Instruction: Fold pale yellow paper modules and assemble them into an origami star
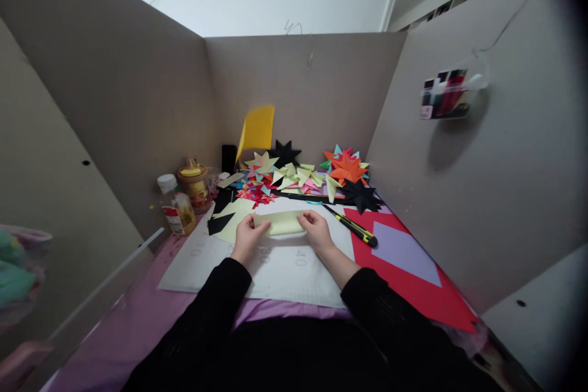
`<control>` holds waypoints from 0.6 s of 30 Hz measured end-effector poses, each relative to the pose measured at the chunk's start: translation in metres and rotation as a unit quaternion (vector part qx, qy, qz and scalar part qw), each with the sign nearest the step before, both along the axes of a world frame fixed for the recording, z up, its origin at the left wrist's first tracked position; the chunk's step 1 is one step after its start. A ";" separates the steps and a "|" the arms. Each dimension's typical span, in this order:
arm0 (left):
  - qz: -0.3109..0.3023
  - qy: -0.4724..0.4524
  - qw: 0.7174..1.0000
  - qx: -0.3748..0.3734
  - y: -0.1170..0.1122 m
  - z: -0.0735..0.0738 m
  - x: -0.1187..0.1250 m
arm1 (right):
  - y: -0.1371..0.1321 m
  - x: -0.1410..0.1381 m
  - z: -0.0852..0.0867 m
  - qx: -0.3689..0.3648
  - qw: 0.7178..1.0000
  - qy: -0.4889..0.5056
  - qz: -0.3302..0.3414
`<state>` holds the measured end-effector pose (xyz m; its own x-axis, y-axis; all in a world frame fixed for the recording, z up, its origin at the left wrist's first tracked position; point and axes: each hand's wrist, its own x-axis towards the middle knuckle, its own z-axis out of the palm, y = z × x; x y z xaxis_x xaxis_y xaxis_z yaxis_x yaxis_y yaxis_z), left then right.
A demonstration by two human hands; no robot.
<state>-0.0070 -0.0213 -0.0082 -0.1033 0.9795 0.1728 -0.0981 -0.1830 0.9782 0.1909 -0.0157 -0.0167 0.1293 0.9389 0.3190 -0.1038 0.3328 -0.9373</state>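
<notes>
A folded strip of pale yellow paper (281, 222) lies across the white cutting mat (280, 272). My left hand (248, 237) pinches its left end with curled fingers. My right hand (315, 228) grips its right end the same way. Both sleeves are black. More pale yellow paper (235, 220) and black scraps (218, 222) lie just left of the strip.
A yellow-black utility knife (354, 229) lies right of my hands, beside a red sheet (416, 291) with a lilac piece (404, 254) on it. Folded paper stars (348, 166) and points are piled at the back. Glue bottle (177, 205) and jar (195, 185) stand left. Cardboard walls surround the table.
</notes>
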 end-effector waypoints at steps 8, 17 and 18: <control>0.029 -0.036 0.998 -0.031 0.007 -0.011 -0.001 | 0.004 0.005 -0.007 -0.028 0.986 -0.145 -0.075; 0.055 -0.319 0.923 -0.207 0.049 0.015 -0.013 | 0.008 0.011 -0.007 -0.059 0.977 -0.183 -0.092; 0.054 -0.324 0.918 -0.222 0.060 0.019 -0.013 | 0.008 0.011 -0.007 -0.062 0.976 -0.188 -0.090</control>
